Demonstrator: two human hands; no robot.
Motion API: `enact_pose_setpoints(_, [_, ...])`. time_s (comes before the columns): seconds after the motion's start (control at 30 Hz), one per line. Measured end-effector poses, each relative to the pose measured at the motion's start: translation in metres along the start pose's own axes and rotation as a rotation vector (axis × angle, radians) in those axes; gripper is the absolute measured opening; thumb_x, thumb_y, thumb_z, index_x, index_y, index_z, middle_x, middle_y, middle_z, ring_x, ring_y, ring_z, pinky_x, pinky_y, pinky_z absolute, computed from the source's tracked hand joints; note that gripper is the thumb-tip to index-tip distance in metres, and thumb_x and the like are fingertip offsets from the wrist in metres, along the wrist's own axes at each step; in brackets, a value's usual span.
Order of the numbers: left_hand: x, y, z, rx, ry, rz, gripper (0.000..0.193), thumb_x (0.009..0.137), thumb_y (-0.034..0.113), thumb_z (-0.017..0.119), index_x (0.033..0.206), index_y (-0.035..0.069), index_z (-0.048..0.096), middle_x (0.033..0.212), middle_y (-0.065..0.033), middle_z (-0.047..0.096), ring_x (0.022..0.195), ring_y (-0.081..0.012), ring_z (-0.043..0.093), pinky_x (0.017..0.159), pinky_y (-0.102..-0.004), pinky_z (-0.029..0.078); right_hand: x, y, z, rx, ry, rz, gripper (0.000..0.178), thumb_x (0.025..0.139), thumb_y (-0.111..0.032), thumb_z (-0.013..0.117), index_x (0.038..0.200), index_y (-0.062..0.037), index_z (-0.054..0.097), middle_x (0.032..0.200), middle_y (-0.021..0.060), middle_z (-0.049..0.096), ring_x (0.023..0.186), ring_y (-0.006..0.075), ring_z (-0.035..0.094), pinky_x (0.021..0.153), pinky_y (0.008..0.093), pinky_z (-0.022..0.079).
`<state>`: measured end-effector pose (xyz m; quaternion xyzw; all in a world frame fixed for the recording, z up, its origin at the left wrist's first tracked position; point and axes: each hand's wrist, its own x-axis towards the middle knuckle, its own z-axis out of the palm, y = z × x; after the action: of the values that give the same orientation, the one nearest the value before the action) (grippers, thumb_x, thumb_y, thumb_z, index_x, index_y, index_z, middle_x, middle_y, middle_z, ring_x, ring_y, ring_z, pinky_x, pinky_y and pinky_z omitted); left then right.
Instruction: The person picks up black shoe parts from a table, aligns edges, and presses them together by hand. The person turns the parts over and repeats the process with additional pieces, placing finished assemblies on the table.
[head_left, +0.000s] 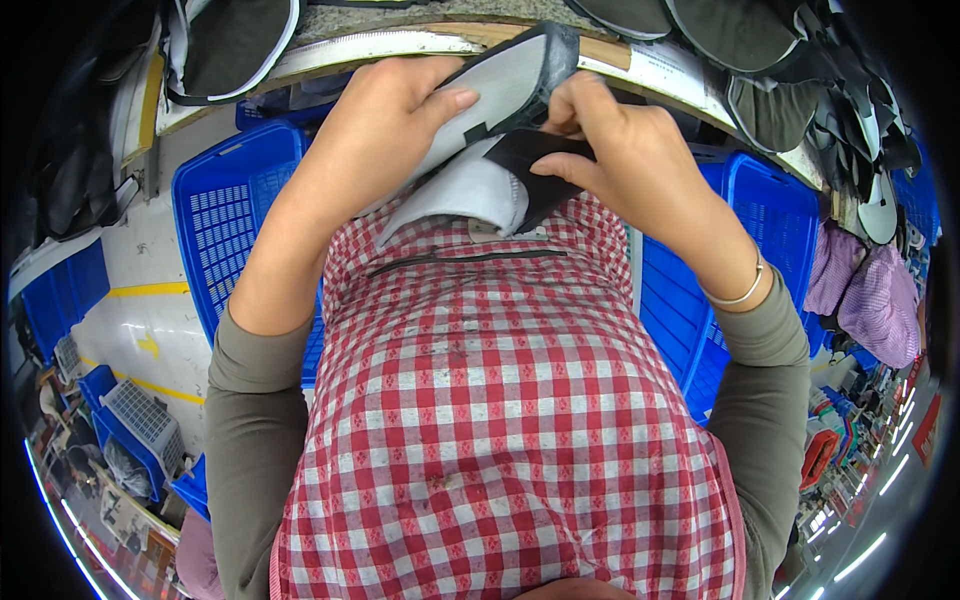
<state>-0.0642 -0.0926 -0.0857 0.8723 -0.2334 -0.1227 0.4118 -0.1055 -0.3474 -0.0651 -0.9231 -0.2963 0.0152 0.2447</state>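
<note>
Just in front of my apron, at the table edge, I hold a grey-and-black fabric shoe upper [503,88] with a pale grey lining. My left hand [395,105] closes on its left side, the thumb lying on the grey lining. On the other side my right hand [635,150] pinches the black edge, thumb below and fingers bent above. A black flap [535,160] and a curved light grey flap [455,195] hang toward the apron. Part of the upper is hidden behind my fingers.
Blue plastic baskets stand below the table, one to the left [240,215] and one to the right [770,205]. The worn table edge [385,45] curves across the front. Dark shoe pieces with white edging lie at the left [230,50] and right [735,35].
</note>
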Motion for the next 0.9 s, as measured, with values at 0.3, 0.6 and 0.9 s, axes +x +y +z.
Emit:
enact_pose_setpoints(0.3, [0.069, 0.029, -0.002, 0.485, -0.259, 0.438, 0.020, 0.084, 0.008, 0.072, 0.102, 0.000, 0.071, 0.091, -0.0207, 0.070, 0.087, -0.0385, 0.069, 0.074, -0.0456, 0.054, 0.039, -0.004, 0.033, -0.286, -0.056, -0.279, 0.013, 0.080, -0.027, 0.080, 0.086, -0.0154, 0.079, 0.080, 0.0099, 0.074, 0.081, 0.0299, 0.073, 0.065, 0.0428, 0.056])
enact_pose_setpoints(0.6, [-0.060, -0.036, 0.075, 0.129, 0.386, 0.476, 0.030, 0.089, -0.002, 0.065, 0.118, -0.001, 0.073, 0.112, -0.0162, 0.076, 0.104, -0.0312, 0.076, 0.091, -0.0404, 0.062, 0.082, 0.096, 0.071, 0.747, -0.824, -0.056, 0.034, 0.091, -0.027, 0.081, 0.113, -0.0019, 0.075, 0.090, 0.0024, 0.076, 0.081, 0.0105, 0.066, 0.078, 0.0301, 0.055])
enact_pose_setpoints(0.9, [-0.059, -0.040, 0.043, 0.250, -0.422, 0.457, 0.019, 0.082, -0.001, 0.068, 0.097, 0.008, 0.075, 0.120, -0.0037, 0.072, 0.130, -0.0247, 0.060, 0.118, -0.0468, 0.044, 0.077, 0.059, 0.048, 0.374, -0.775, -0.022, 0.034, 0.087, -0.029, 0.082, 0.111, -0.0063, 0.078, 0.086, 0.0135, 0.076, 0.075, 0.0267, 0.071, 0.076, 0.0381, 0.055])
